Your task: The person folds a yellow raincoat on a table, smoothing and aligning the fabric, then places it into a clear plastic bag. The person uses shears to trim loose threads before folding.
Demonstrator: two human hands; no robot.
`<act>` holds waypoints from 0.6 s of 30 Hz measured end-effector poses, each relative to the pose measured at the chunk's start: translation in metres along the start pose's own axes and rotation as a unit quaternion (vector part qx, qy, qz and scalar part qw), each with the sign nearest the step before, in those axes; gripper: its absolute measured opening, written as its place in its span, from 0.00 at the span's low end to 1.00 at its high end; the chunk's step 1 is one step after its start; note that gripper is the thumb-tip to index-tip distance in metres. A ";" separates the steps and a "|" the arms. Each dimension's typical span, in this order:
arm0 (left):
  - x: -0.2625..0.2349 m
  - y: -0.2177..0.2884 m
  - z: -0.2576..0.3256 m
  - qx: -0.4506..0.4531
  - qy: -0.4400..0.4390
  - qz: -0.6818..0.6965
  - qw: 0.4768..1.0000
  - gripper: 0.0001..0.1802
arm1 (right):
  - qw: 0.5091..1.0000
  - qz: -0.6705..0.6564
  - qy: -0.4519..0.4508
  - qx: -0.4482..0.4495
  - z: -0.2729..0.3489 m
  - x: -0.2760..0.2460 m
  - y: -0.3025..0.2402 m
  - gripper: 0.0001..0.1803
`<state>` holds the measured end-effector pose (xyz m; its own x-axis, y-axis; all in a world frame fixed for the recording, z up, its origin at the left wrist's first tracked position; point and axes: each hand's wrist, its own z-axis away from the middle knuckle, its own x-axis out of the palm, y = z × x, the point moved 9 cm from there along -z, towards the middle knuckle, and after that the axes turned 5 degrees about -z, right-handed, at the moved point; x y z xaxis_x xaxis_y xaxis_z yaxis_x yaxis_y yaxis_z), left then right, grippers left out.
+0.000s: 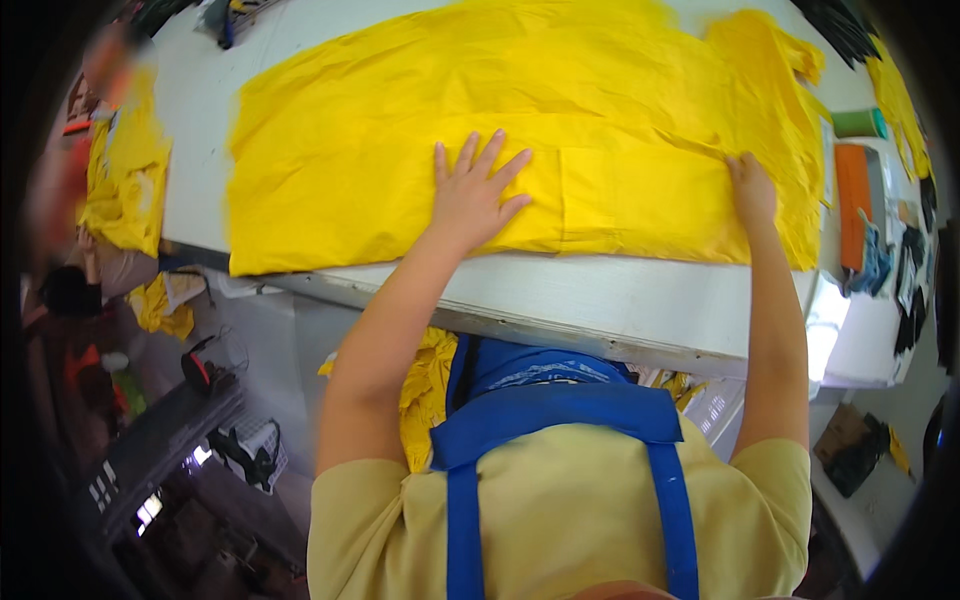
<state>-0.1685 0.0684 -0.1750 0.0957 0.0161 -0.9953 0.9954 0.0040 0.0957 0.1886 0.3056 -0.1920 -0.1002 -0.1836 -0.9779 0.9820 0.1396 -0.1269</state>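
A large yellow garment [340, 180] of smooth fabric lies spread over the white table, its lower edge running near the table's front. On the middle of it my left hand [475, 195] rests flat, palm down with the fingers spread. My right hand [752, 190] is farther right, its fingers curled and pinching the fabric beside a bunched, wrinkled part. A straight seam or fold line runs across the cloth between the two hands.
The white table [600, 300] has its front edge close to my body. At the right stand a green roll [860, 123] and an orange box-like thing [853, 190]. Another person's hand [88, 245] is near more yellow cloth [130, 190] at the left. A white basket [262, 450] sits lower left.
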 end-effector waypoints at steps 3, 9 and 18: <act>0.019 -0.013 -0.002 -0.041 -0.009 -0.001 0.999 0.31 | 0.969 0.011 0.202 -0.139 0.027 -0.018 -0.032 0.22; 0.027 -0.067 0.028 -0.101 -0.004 0.102 0.990 0.31 | 0.972 0.102 0.086 -0.191 0.084 0.061 -0.095 0.29; 0.017 -0.340 0.194 -0.406 -0.015 -0.024 0.913 0.31 | 0.968 0.110 0.072 -0.215 0.082 0.070 -0.095 0.30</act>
<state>-0.5047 -0.1271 -0.2274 0.0649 -0.0300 -0.9974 0.6667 0.7451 0.0209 0.1016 0.1995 -0.2345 0.0528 0.0301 -0.9982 0.8274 0.5584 0.0606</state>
